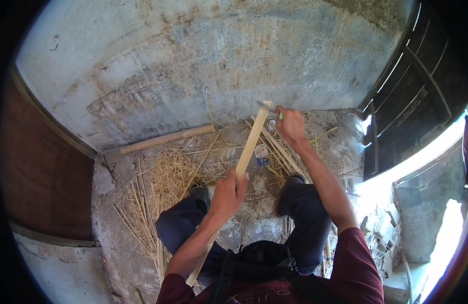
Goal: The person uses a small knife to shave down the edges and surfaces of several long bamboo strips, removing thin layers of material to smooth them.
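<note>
A long, pale bamboo strip [253, 139] slants up and away from my lap. My left hand [228, 197] is closed round its middle, and the near end passes under my left forearm. At the strip's far end, a knife [266, 106] lies across it, its blade touching or just over the tip. My right hand [291, 124] grips the knife's handle, where a bit of green shows by the fingers. Motion blurs the blade a little.
Straw-like shavings [170, 177] heap left of my feet. A round bamboo pole [168, 139] lies along the stained wall [218, 61]. More split strips [284, 152] lie beyond my right foot. A brown panel [46, 167] stands left; dark boards [411, 86] stand right, with rubble [383, 233] below.
</note>
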Tool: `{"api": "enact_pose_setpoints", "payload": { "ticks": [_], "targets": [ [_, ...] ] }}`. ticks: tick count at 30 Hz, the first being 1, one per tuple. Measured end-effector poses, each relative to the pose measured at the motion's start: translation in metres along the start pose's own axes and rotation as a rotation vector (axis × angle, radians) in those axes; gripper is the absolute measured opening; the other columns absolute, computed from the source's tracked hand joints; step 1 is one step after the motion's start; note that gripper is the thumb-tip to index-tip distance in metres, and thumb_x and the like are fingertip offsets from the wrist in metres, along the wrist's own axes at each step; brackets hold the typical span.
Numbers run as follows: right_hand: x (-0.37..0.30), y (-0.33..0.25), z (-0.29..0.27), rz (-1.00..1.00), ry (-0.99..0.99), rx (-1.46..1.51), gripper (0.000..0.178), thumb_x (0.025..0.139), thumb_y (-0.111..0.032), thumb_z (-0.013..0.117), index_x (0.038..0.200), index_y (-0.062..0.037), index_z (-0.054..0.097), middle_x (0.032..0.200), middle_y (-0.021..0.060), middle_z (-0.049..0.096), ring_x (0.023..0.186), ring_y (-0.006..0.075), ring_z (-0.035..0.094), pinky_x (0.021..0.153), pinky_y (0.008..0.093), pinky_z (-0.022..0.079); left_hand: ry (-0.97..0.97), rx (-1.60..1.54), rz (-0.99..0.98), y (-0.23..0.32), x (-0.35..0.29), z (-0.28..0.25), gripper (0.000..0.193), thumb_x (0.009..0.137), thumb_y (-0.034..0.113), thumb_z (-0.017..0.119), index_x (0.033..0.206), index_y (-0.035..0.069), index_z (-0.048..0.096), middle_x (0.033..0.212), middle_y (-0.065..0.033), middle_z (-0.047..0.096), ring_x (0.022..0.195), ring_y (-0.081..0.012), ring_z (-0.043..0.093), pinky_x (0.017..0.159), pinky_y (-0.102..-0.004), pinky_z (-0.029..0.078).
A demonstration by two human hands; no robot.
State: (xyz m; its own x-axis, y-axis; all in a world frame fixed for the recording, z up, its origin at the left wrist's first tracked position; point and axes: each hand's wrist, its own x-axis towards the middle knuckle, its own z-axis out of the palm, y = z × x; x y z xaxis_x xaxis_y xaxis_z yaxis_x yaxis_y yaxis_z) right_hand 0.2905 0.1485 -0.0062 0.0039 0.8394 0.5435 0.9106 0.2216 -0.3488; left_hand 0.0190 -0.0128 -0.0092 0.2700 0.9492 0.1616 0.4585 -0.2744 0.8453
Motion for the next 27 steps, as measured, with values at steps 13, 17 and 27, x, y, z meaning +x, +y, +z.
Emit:
{"api": "enact_pose_setpoints", "payload": {
  "ticks": [13, 17, 27],
  "targets": [
    [-0.007, 0.026, -0.016, 0.564, -0.361, 0.794, 0.047, 0.104, -0.033, 0.062, 0.135, 0.0026, 0.06, 0.071, 0.0065, 0.063, 0.056, 0.016, 0.051, 0.055, 0.0347, 0.039, -0.003, -0.034, -0.02, -0.024, 0.008, -0.009, 0.031, 0.108, 0.026, 0.067, 0.108, -0.005, 0.062, 0.067, -0.0135, 0.058, 0.058, -0.0197, 0.056, 0.056, -0.0397, 0.043],
    [-0.008, -0.009, -0.048, 0.601, -0.3, 1.168, 0.063, 0.103, -0.034, 0.068, 0.151, -0.0002, 0.046, 0.079, -0.0005, 0.062, 0.055, 0.0047, 0.037, 0.052, 0.0258, 0.029, 0.004, -0.055, 0.095, -0.035, 0.01, -0.003, 0.033, 0.108, 0.028, 0.067, 0.116, -0.003, 0.065, 0.07, -0.0097, 0.059, 0.058, -0.0162, 0.056, 0.056, -0.0376, 0.044],
    [-0.013, -0.011, -0.04, 0.484, -0.276, 1.034, 0.037, 0.097, -0.019, 0.078, 0.129, -0.0045, 0.071, 0.088, -0.0048, 0.073, 0.067, 0.0016, 0.052, 0.06, 0.0229, 0.041, -0.24, -0.183, -0.101, -0.009, 0.013, -0.005, 0.035, 0.108, 0.028, 0.067, 0.121, -0.004, 0.063, 0.083, -0.0162, 0.07, 0.068, -0.0241, 0.074, 0.063, -0.0372, 0.056]
  ]
}}
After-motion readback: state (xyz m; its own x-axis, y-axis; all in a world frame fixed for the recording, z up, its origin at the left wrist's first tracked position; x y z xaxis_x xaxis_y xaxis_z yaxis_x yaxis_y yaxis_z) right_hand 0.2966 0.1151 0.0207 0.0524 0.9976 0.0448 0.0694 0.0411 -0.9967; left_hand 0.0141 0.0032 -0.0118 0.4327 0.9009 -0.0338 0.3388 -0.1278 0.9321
